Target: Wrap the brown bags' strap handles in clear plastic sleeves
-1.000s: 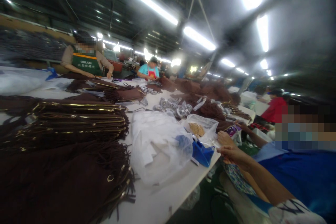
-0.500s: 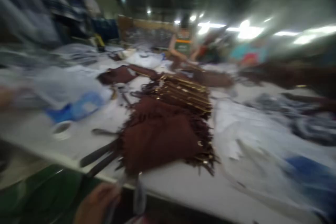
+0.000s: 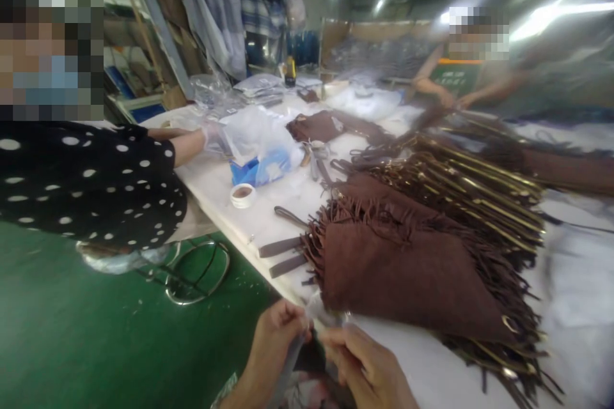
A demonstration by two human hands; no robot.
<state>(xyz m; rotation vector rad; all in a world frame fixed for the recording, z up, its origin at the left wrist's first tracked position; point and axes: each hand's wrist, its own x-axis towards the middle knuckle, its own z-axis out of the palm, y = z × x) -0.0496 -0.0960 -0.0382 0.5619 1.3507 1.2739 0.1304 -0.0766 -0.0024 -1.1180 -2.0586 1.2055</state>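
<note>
At the table's near edge, my left hand [image 3: 275, 342] is closed in a pinch on thin clear plastic [image 3: 316, 308]. My right hand [image 3: 362, 361] is beside it, fingers bent and pinched on the same plastic. Whether this plastic is a bag or a loose sheet is hard to tell. Just beyond both hands lies a brown fringed pouch [image 3: 398, 275] with a metal ring at its corner. Behind it are stacked several more brown pouches with gold zips [image 3: 480, 172]. Brown straps [image 3: 281, 248] stick out to the left.
A white round tub [image 3: 243, 196] and a blue-and-clear plastic package [image 3: 263, 166] lie on the white table [image 3: 268, 214]. At left, a person in a dotted black top [image 3: 86, 185] reaches over the table. Another person [image 3: 458, 80] works across it. A metal-framed stool [image 3: 196, 275] stands on the green floor.
The view has swung left, so the pouches appear further right and the person at left has come into sight. Both my hands now show clearly, close together.
</note>
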